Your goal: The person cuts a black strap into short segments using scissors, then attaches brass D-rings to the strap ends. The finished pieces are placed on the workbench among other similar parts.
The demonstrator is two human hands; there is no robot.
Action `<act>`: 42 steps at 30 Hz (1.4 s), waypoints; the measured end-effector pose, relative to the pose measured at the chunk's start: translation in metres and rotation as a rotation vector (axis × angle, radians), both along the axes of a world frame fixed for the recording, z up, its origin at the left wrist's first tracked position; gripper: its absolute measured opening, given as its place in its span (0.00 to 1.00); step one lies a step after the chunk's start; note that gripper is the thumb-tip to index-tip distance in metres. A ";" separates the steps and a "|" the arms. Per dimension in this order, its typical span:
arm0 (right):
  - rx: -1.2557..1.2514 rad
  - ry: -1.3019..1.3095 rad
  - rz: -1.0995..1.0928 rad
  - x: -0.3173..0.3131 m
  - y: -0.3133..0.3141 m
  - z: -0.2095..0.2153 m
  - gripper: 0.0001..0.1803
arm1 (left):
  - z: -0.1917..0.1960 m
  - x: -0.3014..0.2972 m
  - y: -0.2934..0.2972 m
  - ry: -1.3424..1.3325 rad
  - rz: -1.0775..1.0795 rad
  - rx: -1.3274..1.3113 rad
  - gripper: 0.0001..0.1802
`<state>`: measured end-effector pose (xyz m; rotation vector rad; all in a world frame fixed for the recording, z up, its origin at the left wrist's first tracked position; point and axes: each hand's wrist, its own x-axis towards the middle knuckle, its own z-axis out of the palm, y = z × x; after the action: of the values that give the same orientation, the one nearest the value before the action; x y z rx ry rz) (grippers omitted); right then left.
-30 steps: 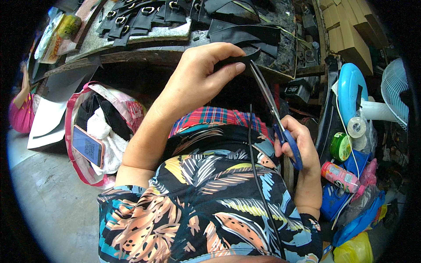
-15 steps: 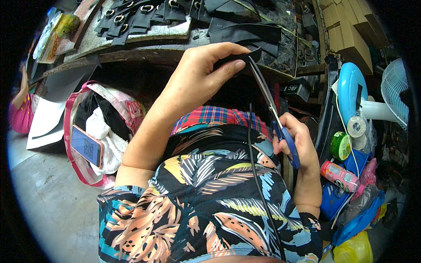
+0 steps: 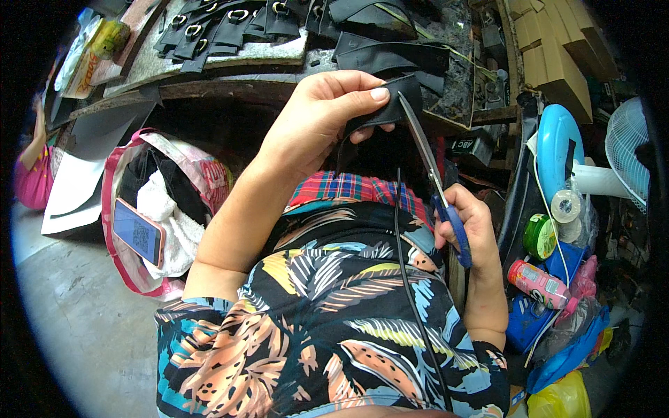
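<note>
Between thumb and fingers, my left hand (image 3: 334,111) pinches a black leather-like piece (image 3: 403,94) in front of the workbench edge. My right hand (image 3: 468,217) is closed round the blue handles of a pair of scissors (image 3: 431,157). The scissors point up and away, with the blade tips against the face of the black piece. Their blades look nearly closed together. Beyond my left hand, more flat black pieces (image 3: 390,56) lie on the bench, and black straps with metal buckles (image 3: 237,29) are lined up to the left.
A pink-trimmed bag (image 3: 110,209) holding a white cloth and a phone (image 3: 138,233) stands at left. To the right are a blue and white fan (image 3: 563,143), a green round tub (image 3: 540,237), a pink bottle (image 3: 538,284) and cardboard boxes (image 3: 554,76). Another person's arm (image 3: 35,143) shows far left.
My left hand has turned, so the black piece now shows its broad face instead of its edge. The scissors stay in my right hand, tips slightly lower.
</note>
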<state>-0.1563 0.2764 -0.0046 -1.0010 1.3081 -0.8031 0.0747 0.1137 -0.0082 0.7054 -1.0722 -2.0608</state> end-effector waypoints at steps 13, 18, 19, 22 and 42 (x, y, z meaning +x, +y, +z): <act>-0.017 -0.065 0.076 -0.005 -0.001 0.002 0.24 | 0.000 0.000 0.001 0.077 -0.049 0.107 0.09; 0.079 -0.170 0.070 -0.005 0.000 0.017 0.32 | -0.001 -0.002 0.010 -0.214 0.099 -0.227 0.10; 0.082 -0.067 0.071 -0.003 0.000 0.018 0.33 | -0.001 -0.003 0.012 -0.321 0.156 -0.371 0.10; 0.075 0.082 0.076 -0.003 0.002 0.023 0.35 | -0.002 -0.004 0.011 -0.408 0.225 -0.606 0.15; -0.110 0.243 0.203 -0.012 -0.001 0.018 0.23 | 0.001 0.006 0.006 -0.259 0.046 -0.340 0.13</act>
<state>-0.1686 0.2758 0.0135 -1.3289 1.3509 -0.6172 0.0811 0.1193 -0.0076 0.8247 -1.4929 -1.7191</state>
